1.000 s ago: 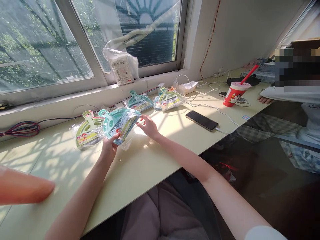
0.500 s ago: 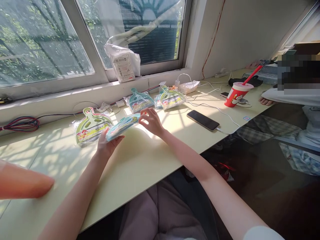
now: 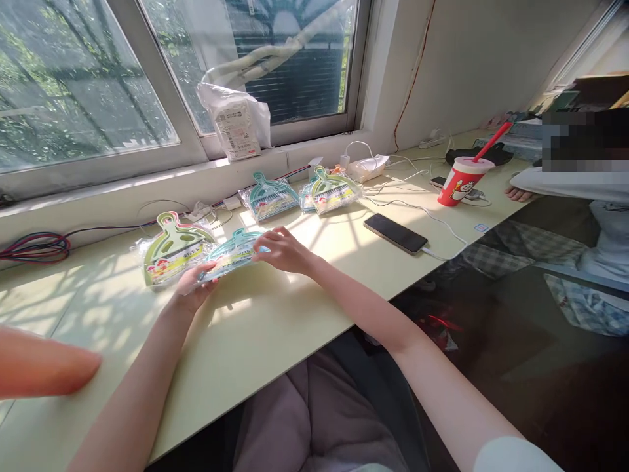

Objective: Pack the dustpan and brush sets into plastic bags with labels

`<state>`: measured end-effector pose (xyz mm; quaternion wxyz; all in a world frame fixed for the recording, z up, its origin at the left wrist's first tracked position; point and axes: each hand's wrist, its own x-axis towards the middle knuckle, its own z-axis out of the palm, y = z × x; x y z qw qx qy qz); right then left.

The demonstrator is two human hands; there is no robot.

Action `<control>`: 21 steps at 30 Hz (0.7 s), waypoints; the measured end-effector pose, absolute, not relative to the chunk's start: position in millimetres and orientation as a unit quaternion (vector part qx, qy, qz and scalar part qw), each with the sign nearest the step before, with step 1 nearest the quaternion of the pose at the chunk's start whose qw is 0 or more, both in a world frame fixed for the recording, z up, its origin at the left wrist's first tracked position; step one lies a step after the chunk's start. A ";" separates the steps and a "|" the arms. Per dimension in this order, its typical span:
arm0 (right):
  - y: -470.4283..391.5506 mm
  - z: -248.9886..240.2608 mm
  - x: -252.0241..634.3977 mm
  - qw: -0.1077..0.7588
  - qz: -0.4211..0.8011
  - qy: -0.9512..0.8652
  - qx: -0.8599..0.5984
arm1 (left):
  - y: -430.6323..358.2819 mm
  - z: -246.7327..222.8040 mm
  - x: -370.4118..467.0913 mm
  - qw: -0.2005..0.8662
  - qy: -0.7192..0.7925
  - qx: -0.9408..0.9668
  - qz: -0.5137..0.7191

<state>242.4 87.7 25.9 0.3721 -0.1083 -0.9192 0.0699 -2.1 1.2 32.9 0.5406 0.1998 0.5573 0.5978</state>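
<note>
Between my hands is a blue wrapped packet (image 3: 232, 253) with a rounded top and a printed label, tilted just above the table. My left hand (image 3: 195, 286) grips its lower left corner, thumb on top. The fingers of my right hand (image 3: 279, 250) pinch its right edge. Just left of it lies a green wrapped packet (image 3: 177, 252) with a yellow label. Farther back rest another blue packet (image 3: 270, 198) and a green one (image 3: 334, 190), the latter overlapping a blue packet partly hidden beneath it.
A phone (image 3: 396, 233) with a white cable lies right of my hands, and a red cup (image 3: 462, 182) with a straw stands beyond. Coiled wires (image 3: 42, 246) are at left. A person's hand (image 3: 518, 193) rests at the far right; a blurred finger-like shape (image 3: 46, 364) enters at left.
The held packet has come down and left, its printed face now more visible. Both my hands moved left with it, and the view has shifted slightly.
</note>
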 end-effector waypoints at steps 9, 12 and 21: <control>76.6 26.4 227.7 0.351 0.180 -0.906 -0.156 | 2.1 35.9 -9.4 0.513 0.606 0.173 0.582; 77.9 27.4 226.6 0.352 0.213 -0.897 -0.164 | 0.4 30.6 -15.1 0.531 0.588 0.247 0.558; 77.6 33.0 235.1 0.293 0.014 -0.942 -0.161 | 6.2 16.2 -24.3 0.513 0.577 0.339 0.538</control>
